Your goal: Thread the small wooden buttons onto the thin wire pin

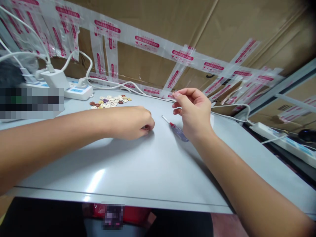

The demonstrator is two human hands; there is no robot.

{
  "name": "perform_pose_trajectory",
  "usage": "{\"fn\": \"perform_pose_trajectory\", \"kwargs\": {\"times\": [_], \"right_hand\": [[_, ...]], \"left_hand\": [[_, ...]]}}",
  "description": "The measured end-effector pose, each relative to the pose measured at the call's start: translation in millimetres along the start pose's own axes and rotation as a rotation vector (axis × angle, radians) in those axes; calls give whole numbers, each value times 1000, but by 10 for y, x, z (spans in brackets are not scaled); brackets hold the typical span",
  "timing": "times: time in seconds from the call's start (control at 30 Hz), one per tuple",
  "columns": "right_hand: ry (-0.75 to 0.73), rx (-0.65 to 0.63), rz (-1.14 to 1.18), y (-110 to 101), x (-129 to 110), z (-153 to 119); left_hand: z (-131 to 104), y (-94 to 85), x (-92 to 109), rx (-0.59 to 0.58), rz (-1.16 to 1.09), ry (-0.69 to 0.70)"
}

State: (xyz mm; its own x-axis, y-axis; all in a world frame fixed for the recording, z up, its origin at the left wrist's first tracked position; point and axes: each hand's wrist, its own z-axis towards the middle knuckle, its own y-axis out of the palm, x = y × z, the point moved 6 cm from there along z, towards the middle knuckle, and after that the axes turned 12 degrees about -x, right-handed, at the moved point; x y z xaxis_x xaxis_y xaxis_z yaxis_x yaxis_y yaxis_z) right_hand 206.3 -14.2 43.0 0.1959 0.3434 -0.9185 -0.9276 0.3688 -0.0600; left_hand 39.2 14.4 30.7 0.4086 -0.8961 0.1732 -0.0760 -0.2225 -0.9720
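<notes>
So the step in hand looks like fine fingertip stuff, both hands working at different spots. The right hand point(196, 113) is up above the far part of the desk point(138, 174), thumb and index pinched together on a tiny piece point(175, 93). Too small for me to say what it is. The left hand point(130, 123) is off to the left and lower, curled over with its fingertips tucked down by the desk. There's a dark bit in the curl, but I can't tell if it's clamped on something. The hands are apart from each other.

IMO the next move calls for a light, steady pinch on the right, plus a clear view of whatever the left fingers are doing.

As for containers, I don't see one under the button-like discs point(111, 101). They're lying loose right on the desk, far left, past the left forearm: mostly cream, with some brown, yellow and purple. A screwdriver point(177, 130) with a see-through handle lies between the hands, tip pointing far left. Behind it all there's taped-up cardboard point(158, 19); no clue what's in it, if anything.
</notes>
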Motion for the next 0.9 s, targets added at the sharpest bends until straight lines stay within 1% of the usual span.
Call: {"fn": "perform_pose_trajectory", "kwargs": {"times": [0.07,0.13,0.3,0.4,0.5,0.6,0.67,0.77,0.9], "right_hand": [[-3,-14,-17,17,1,-17],[0,-30,-33,43,-1,-38],[41,-109,-8,155,30,-102],[105,-185,19,245,105,-151],[185,-270,20,338,191,-205],[259,-320,21,404,255,-250],[296,-339,23,432,279,-268],[342,-359,28,457,295,-282],[371,-386,23,471,286,-292]], "left_hand": [[21,72,-25,-40,-32,33],[33,80,-56,-40,-64,44],[28,1,-111,-41,-196,49],[15,-78,-218,-27,-265,-1],[17,-140,-390,27,-378,-63],[30,-176,-539,159,-606,-56],[34,-171,-603,240,-766,-46],[29,-144,-629,305,-916,-58],[23,-118,-579,312,-1022,-34]]}}
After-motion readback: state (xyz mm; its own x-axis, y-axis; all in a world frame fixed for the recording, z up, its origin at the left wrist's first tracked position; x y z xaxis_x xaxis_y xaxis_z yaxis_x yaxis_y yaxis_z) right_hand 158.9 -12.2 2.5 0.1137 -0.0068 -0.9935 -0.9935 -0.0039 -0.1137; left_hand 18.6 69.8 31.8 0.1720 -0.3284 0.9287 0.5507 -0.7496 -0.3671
